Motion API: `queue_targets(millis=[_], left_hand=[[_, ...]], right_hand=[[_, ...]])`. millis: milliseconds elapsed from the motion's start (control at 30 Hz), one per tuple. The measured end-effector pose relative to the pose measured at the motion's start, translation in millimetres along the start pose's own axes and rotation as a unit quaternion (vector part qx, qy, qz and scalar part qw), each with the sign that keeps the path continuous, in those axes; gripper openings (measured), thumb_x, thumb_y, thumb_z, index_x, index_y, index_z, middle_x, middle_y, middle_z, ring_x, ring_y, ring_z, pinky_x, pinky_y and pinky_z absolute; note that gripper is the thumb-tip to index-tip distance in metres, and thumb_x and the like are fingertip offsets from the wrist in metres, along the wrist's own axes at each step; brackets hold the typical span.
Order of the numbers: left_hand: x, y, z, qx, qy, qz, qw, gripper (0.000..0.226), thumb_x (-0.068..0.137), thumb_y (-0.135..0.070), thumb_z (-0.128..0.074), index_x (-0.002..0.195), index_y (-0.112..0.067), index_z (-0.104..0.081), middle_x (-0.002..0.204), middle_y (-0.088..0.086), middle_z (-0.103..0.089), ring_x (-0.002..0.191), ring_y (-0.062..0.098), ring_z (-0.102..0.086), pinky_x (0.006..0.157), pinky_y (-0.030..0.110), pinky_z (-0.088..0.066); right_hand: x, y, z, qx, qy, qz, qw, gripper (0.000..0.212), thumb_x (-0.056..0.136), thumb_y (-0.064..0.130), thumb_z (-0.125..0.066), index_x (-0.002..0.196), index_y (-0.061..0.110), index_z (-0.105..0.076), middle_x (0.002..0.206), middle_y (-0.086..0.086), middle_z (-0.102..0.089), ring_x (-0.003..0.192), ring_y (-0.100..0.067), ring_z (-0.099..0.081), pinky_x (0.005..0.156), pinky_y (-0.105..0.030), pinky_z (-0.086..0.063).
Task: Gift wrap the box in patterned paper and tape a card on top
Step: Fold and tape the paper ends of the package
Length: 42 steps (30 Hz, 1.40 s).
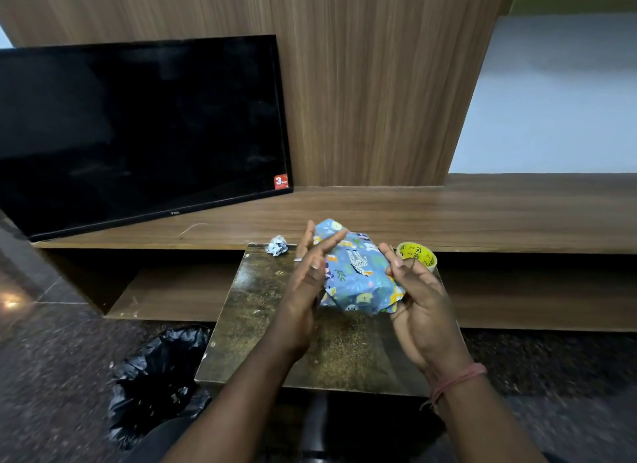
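Both hands hold the wrapped box (358,273) near the tabletop's (262,328) far edge: left hand (306,280) flat-fingered against its side, right hand (418,304) cupping its near end with loosely curled fingers; tape roll (415,253) sits at the far right corner.

Both forearms are bare. A thin silver ring (297,259) is worn on the left hand (305,276); reddish-pink thread bands (458,380) are wound around the right wrist.
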<state>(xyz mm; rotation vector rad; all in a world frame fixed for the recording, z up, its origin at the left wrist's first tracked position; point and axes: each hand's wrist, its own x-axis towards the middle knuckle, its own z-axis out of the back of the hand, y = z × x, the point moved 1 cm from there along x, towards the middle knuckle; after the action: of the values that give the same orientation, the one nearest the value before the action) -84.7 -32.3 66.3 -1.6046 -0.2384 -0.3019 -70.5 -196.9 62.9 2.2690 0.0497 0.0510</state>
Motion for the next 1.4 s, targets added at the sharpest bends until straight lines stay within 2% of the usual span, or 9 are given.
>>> queue_targets(millis=[133, 233, 333, 500, 700, 967, 1100, 1233, 1400], left_hand=[[5, 14, 5, -0.101, -0.057, 0.088, 0.989, 0.087, 0.082, -0.039, -0.073, 0.158, -0.040, -0.032, 0.166, -0.005, -0.033, 0.154, 0.015, -0.030, 0.120, 0.036, -0.036], [9, 13, 4, -0.137, -0.048, 0.152, 0.978, 0.103, 0.069, -0.017, -0.057, 0.163, -0.033, -0.019, 0.122, -0.020, -0.069, 0.108, 0.010, -0.071, 0.081, 0.032, -0.059], [9, 10, 2, -0.107, -0.041, 0.164, 0.980, 0.106, 0.061, -0.005, -0.046, 0.161, -0.024, -0.020, 0.115, -0.015, -0.070, 0.089, 0.005, -0.073, 0.065, 0.023, -0.057], [7, 20, 16, 0.050, 0.013, 0.177, 0.983, 0.085, 0.060, -0.006, -0.049, 0.138, -0.040, -0.049, 0.099, 0.009, -0.070, 0.062, 0.026, -0.058, 0.048, 0.041, -0.048], [1, 26, 10, 0.154, 0.044, 0.192, 0.968, 0.072, 0.082, -0.011, -0.057, 0.147, -0.036, -0.036, 0.114, -0.020, -0.072, 0.098, -0.001, -0.069, 0.073, 0.016, -0.052], [0, 36, 15, 0.152, -0.017, 0.203, 0.967, 0.069, 0.085, -0.025, -0.075, 0.146, -0.036, -0.045, 0.120, -0.021, -0.072, 0.112, 0.002, -0.068, 0.103, 0.036, -0.053], [2, 30, 14, 0.148, -0.063, 0.155, 0.975, 0.096, 0.083, -0.040, -0.073, 0.161, -0.037, -0.018, 0.137, -0.027, -0.058, 0.125, -0.004, -0.059, 0.109, 0.033, -0.048], [-2, 27, 13, 0.181, -0.065, 0.121, 0.974, 0.078, 0.098, -0.028, -0.068, 0.162, -0.033, -0.024, 0.141, -0.036, -0.048, 0.128, -0.016, -0.049, 0.114, 0.033, -0.044], [-8, 22, 4, 0.165, -0.039, 0.122, 0.978, 0.075, 0.101, -0.029, -0.062, 0.163, -0.030, -0.019, 0.121, -0.050, -0.057, 0.117, -0.022, -0.052, 0.094, 0.005, -0.043]], right_hand=[[2, -9, 1, -0.020, -0.002, -0.024, 0.999, 0.042, 0.089, -0.007, -0.054, 0.130, 0.000, -0.054, 0.130, -0.012, -0.067, 0.126, -0.033, -0.060, 0.106, -0.054, -0.046], [3, -11, 4, -0.035, -0.007, -0.048, 0.998, 0.045, 0.092, -0.014, -0.049, 0.132, 0.005, -0.053, 0.118, -0.005, -0.074, 0.110, -0.027, -0.070, 0.090, -0.043, -0.059], [4, -8, 8, -0.110, 0.011, -0.056, 0.992, 0.043, 0.092, -0.015, -0.051, 0.124, 0.013, -0.058, 0.115, -0.005, -0.075, 0.103, -0.024, -0.073, 0.082, -0.037, -0.062], [5, -9, 16, -0.318, 0.030, -0.011, 0.948, 0.059, 0.086, -0.021, -0.060, 0.122, 0.025, -0.054, 0.128, 0.004, -0.066, 0.115, -0.005, -0.066, 0.088, -0.023, -0.056], [7, -22, 22, -0.408, -0.036, 0.058, 0.910, 0.051, 0.085, -0.019, -0.057, 0.114, 0.022, -0.048, 0.119, 0.001, -0.065, 0.111, -0.005, -0.066, 0.093, -0.019, -0.052], [1, -29, 28, -0.588, 0.008, 0.080, 0.805, 0.043, 0.089, 0.017, -0.071, 0.120, 0.029, -0.044, 0.117, 0.006, -0.066, 0.111, -0.013, -0.065, 0.094, -0.037, -0.052], [2, -20, 23, -0.554, -0.004, 0.136, 0.821, 0.044, 0.091, 0.030, -0.071, 0.124, 0.032, -0.042, 0.125, 0.009, -0.064, 0.116, -0.008, -0.063, 0.098, -0.039, -0.053], [1, -17, 18, -0.564, 0.027, 0.174, 0.807, 0.039, 0.092, 0.027, -0.070, 0.122, 0.038, -0.046, 0.123, 0.013, -0.055, 0.115, -0.002, -0.056, 0.098, -0.040, -0.051], [4, -21, 13, -0.526, 0.015, 0.186, 0.830, 0.050, 0.087, 0.007, -0.074, 0.113, 0.045, -0.054, 0.134, 0.010, -0.039, 0.131, -0.009, -0.046, 0.109, -0.040, -0.046]])
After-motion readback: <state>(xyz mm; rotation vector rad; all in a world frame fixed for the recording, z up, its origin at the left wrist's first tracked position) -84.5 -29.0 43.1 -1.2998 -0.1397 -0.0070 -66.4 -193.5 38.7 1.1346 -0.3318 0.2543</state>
